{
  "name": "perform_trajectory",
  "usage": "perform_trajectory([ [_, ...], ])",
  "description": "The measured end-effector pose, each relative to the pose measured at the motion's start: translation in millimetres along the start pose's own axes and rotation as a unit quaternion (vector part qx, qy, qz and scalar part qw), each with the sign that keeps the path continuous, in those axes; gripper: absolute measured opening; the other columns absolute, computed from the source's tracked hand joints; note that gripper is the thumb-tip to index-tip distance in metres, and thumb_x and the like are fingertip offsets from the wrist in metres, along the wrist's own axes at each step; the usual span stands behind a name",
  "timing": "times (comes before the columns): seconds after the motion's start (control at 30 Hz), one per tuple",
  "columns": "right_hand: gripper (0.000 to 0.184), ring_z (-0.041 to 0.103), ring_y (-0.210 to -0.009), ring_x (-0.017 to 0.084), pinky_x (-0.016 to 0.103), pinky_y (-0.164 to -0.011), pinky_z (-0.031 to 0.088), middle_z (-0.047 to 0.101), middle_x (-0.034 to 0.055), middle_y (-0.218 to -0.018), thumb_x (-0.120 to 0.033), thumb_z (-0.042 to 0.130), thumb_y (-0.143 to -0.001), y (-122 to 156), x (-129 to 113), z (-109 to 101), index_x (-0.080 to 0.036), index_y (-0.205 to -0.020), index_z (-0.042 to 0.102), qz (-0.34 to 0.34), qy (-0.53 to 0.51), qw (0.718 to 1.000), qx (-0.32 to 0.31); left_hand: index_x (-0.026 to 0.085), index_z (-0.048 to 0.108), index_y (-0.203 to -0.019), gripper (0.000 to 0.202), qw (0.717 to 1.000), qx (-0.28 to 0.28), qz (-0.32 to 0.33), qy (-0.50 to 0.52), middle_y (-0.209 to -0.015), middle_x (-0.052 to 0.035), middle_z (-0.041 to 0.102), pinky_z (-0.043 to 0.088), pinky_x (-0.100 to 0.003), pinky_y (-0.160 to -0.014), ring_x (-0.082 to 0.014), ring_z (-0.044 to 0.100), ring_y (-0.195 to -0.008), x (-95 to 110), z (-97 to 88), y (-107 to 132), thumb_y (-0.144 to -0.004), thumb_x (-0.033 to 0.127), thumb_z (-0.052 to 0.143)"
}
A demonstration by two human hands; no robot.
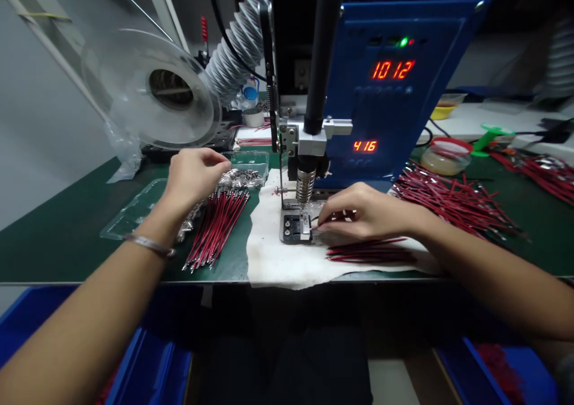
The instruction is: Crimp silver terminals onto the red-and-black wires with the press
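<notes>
My right hand is closed in a pinch on a thin wire beside the small black-and-silver fixture under the soldering head. The wire's end reaches the fixture. My left hand is raised over the clear plastic tray of small metal parts, thumb and fingers pressed together; whatever they hold is too small to make out. Below that hand lies a bundle of red wires with metal tips. A few red and black wires rest on the white cloth beneath my right hand.
The blue control box with lit red digits stands behind the fixture. A clear spool and grey ribbed hose are at back left. Right, a large wire pile lies before a round container. Blue bins sit below the table.
</notes>
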State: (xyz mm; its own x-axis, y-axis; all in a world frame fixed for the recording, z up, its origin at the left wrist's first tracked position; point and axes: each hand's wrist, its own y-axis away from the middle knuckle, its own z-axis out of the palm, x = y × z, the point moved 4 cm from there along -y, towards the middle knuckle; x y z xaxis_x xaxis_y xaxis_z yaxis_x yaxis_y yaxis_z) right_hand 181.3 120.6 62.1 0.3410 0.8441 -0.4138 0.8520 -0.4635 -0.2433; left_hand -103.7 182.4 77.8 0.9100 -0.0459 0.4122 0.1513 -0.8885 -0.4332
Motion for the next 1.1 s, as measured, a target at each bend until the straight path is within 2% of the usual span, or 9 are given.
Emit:
perform_trajectory([
  [0.13,0.017,0.064,-0.071,0.010,0.020,-0.066,0.044,0.072,0.0005,-0.084,-0.020,0.056,-0.087,0.3,-9.1,-11.2,-0.017,-0.094,0.071,0.029,0.020,0.997,-0.074,0.021,0.075,-0.091,0.031,0.993,-0.093,0.015,-0.072,-0.086,-0.0079,0.072,0.047,-0.034,-0.078,-0.0273,0.064,-0.088,3.0,20.6,-23.3,-0.072,0.041,0.061],
  [0.33,0.021,0.066,-0.077,0.011,0.020,-0.070,0.046,0.073,-0.0005,-0.089,-0.017,0.054,-0.086,28.6,-23.8,-18.3,-0.020,-0.098,0.071,0.108,0.008,0.991,-0.076,0.024,0.076,-0.091,0.036,0.971,-0.168,0.022,-0.168,-0.095,-0.0119,0.071,0.048,-0.041,-0.080,-0.0355,0.061,-0.096,3.5,32.5,-30.1,-0.071,0.050,0.061],
  [0.47,0.021,0.068,-0.077,0.014,0.023,-0.071,0.050,0.074,0.0010,-0.089,-0.022,0.057,-0.083,77.6,-6.1,-29.1,-0.021,-0.098,0.072,0.223,0.012,0.975,0.011,0.023,0.073,-0.103,0.047,0.963,-0.166,0.035,-0.210,-0.101,-0.0146,0.068,0.046,-0.044,-0.079,-0.0369,0.060,-0.098,4.0,20.2,-29.6,-0.078,0.055,0.050],
  [0.63,0.024,0.068,-0.076,0.021,0.031,-0.071,0.049,0.074,0.0062,-0.088,-0.036,0.062,-0.080,138.5,26.6,-60.6,-0.020,-0.091,0.074,0.420,0.136,0.864,0.244,0.022,0.070,-0.104,0.051,0.964,-0.118,0.037,-0.234,-0.088,-0.0131,0.067,0.044,-0.040,-0.069,-0.0325,0.058,-0.081,-10.6,-21.9,-13.6,-0.079,0.058,0.044],
  [0.7,0.025,0.067,-0.077,0.021,0.033,-0.073,0.047,0.074,0.0092,-0.089,-0.034,0.059,-0.082,143.5,35.2,-65.0,-0.018,-0.094,0.074,0.440,0.190,0.845,0.238,0.023,0.071,-0.098,0.052,0.964,-0.098,0.022,-0.245,-0.076,-0.0099,0.064,0.041,-0.035,-0.064,-0.0283,0.055,-0.071,-25.4,-41.0,-4.8,-0.077,0.062,0.044],
  [0.9,0.034,0.064,-0.086,0.033,0.041,-0.064,0.040,0.071,0.0186,-0.095,-0.039,0.055,-0.082,129.5,46.2,-64.2,-0.017,-0.102,0.072,0.523,0.323,0.774,0.154,0.031,0.075,-0.087,0.053,0.943,-0.191,-0.054,-0.267,-0.061,-0.0034,0.063,0.034,-0.028,-0.058,-0.0272,0.055,-0.067,-87.8,-67.3,17.6,-0.061,0.071,0.052],
  [0.97,0.029,0.065,-0.085,0.030,0.039,-0.068,0.043,0.072,0.0137,-0.092,-0.039,0.057,-0.081,113.1,35.7,-56.5,-0.020,-0.097,0.073,0.486,0.295,0.809,0.150,0.034,0.076,-0.087,0.055,0.933,-0.226,-0.068,-0.272,-0.065,-0.0026,0.067,0.035,-0.026,-0.060,-0.0280,0.058,-0.073,-99.2,-67.3,24.6,-0.057,0.074,0.054],
  [1.0,0.024,0.065,-0.083,0.025,0.035,-0.071,0.045,0.073,0.0090,-0.090,-0.036,0.058,-0.081,100.8,27.7,-49.9,-0.021,-0.092,0.073,0.436,0.246,0.854,0.142,0.034,0.076,-0.087,0.057,0.927,-0.247,-0.078,-0.272,-0.070,-0.0027,0.069,0.036,-0.026,-0.061,-0.0287,0.059,-0.077,-101.8,-66.1,28.3,-0.054,0.076,0.055],
  [1.1,0.020,0.065,-0.076,0.017,0.027,-0.069,0.046,0.073,0.0014,-0.087,-0.035,0.057,-0.082,59.4,2.9,-23.2,-0.024,-0.089,0.072,0.291,0.102,0.951,-0.001,0.034,0.076,-0.089,0.060,0.916,-0.297,-0.099,-0.252,-0.086,-0.0035,0.073,0.038,-0.025,-0.064,-0.0298,0.061,-0.086,-98.6,-61.4,37.2,-0.050,0.076,0.059],
])
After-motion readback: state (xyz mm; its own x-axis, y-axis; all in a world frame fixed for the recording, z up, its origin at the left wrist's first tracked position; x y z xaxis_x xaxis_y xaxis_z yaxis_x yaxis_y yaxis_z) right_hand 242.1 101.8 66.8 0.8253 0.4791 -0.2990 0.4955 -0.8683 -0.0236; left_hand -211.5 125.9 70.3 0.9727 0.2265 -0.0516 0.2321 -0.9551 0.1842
